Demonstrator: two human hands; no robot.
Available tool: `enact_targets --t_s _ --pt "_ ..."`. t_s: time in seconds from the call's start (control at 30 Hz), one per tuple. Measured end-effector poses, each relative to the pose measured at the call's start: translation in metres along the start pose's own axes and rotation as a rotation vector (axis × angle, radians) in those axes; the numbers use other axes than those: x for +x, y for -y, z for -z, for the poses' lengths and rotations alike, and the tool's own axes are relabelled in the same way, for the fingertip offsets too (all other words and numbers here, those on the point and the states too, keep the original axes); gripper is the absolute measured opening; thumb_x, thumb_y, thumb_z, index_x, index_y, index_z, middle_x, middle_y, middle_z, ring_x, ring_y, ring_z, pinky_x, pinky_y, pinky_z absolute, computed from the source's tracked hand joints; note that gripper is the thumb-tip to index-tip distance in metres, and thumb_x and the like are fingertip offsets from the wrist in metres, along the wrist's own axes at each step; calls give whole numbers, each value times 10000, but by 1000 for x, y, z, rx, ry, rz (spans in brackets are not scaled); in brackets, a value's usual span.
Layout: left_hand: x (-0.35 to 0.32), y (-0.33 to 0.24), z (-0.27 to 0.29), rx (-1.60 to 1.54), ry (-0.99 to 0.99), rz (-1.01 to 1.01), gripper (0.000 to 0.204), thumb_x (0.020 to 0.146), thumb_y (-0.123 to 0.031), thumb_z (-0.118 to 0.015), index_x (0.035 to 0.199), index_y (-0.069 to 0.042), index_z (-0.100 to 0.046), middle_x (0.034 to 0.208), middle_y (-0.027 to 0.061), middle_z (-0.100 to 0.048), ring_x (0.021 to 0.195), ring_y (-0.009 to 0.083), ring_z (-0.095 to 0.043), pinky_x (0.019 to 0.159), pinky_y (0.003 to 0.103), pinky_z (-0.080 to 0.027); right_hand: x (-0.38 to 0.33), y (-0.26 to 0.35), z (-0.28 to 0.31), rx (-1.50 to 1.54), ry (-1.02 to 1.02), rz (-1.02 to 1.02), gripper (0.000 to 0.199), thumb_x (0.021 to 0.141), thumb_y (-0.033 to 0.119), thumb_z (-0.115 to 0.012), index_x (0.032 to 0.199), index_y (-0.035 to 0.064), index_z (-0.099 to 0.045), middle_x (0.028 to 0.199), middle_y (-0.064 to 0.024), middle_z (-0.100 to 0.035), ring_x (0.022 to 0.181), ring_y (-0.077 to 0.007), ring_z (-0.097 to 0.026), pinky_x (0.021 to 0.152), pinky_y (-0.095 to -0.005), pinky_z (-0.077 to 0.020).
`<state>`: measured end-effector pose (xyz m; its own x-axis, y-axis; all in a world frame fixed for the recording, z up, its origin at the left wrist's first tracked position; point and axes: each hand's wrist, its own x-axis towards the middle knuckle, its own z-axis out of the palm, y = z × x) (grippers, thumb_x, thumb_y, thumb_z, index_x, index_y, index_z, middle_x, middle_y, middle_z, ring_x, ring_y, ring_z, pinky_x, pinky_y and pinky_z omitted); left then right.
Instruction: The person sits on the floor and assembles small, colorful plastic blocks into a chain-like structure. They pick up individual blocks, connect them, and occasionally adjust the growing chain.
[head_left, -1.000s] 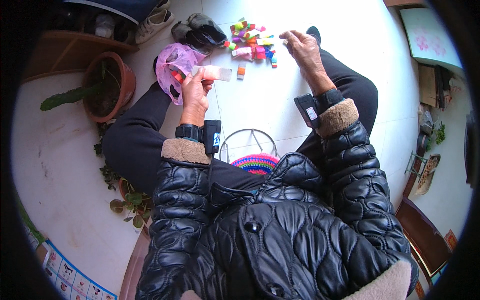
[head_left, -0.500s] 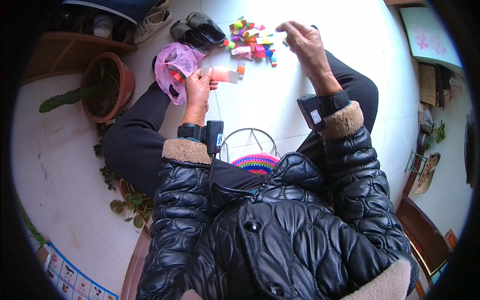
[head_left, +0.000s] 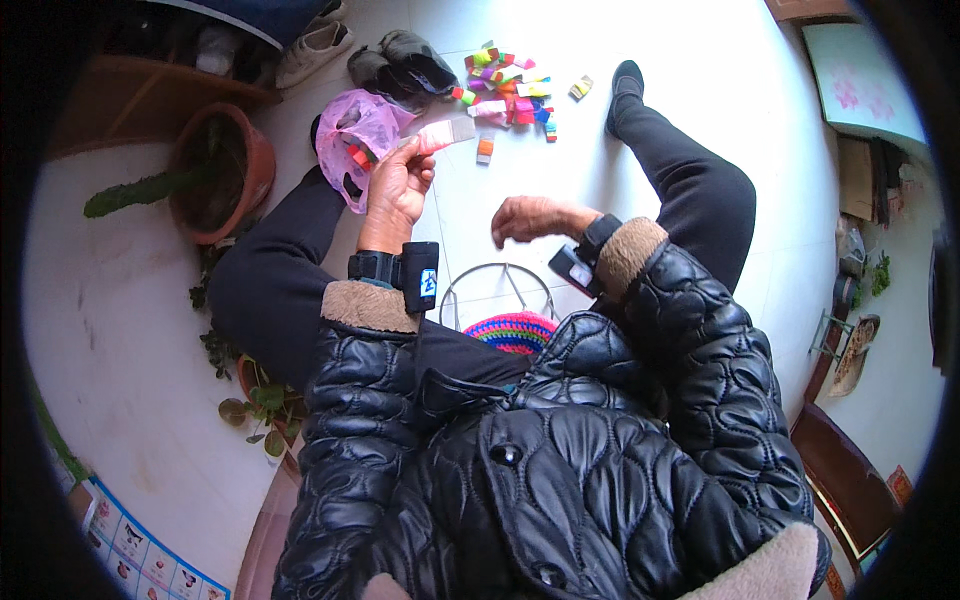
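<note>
My left hand [head_left: 398, 188] pinches a flat pinkish-red strip [head_left: 440, 136] with a pale, see-through end. A pink plastic bag [head_left: 357, 130] lies just left of this hand, with something red and green showing through its opening. My right hand [head_left: 537, 219] hangs above the floor in front of the stool, fingers loosely bent and apart, with nothing visible in them. Farther off is a pile of small colourful wrapped pieces [head_left: 510, 88]. One orange and grey piece [head_left: 485, 150] sits nearer to me, and a yellowish-grey piece [head_left: 580, 88] lies right of the pile.
Dark shoes [head_left: 405, 65] and a pale sneaker [head_left: 315, 52] are at the upper left. A potted cactus [head_left: 225, 175] stands left of my leg. Between my legs is a wire-framed stool with a striped crocheted cover [head_left: 510, 332]. My right foot [head_left: 627, 82] rests beside the pieces.
My right hand has drawn back from beside the pile toward me, leaving the yellowish-grey piece in view on the floor. My left hand has tilted the strip upward slightly.
</note>
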<state>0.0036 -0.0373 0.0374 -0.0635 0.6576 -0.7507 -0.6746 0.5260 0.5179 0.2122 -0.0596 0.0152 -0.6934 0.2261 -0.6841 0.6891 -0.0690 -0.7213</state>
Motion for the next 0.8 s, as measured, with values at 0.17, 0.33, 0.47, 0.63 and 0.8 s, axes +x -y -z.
enact_targets --t_s 0.17,0.33,0.47,0.63,0.8 --pt "-12 3 -12 330 312 106 109 850 -146 -604 876 -47 -570 705 29 -600 557 74 -554 470 159 -424 14 -53 53 81 -541 -157 177 829 150 -516 884 61 -660 891 -71 -633 783 -162 -590 674 -289 -485" --pt "-14 10 -12 819 341 -3 111 853 -166 -599 834 -59 -582 657 -8 -580 529 41 -523 458 159 -399 -29 3 88 261 -951 -27 305 909 271 -459 963 36 -646 869 -114 -641 790 -176 -601 722 -306 -489" --pt "-6 15 -9 800 146 -136 105 852 -164 -594 821 -64 -603 656 -22 -577 523 33 -507 467 165 -401 -46 60 70 269 -881 309 262 904 214 -473 888 21 -649 784 -91 -622 694 -138 -587 609 -277 -482" --pt "-2 11 -7 253 78 -76 113 848 -151 -606 858 -41 -584 700 15 -595 561 84 -558 485 175 -452 -32 77 26 340 -265 272 208 894 203 -510 844 58 -650 528 30 -490 487 -56 -479 477 -218 -391" --pt "-11 6 -13 151 155 5 127 864 -159 -591 903 -38 -591 732 26 -606 602 87 -578 539 173 -487 -2 25 17 552 -290 61 193 885 196 -529 820 62 -651 518 52 -464 452 -42 -413 393 -193 -293"
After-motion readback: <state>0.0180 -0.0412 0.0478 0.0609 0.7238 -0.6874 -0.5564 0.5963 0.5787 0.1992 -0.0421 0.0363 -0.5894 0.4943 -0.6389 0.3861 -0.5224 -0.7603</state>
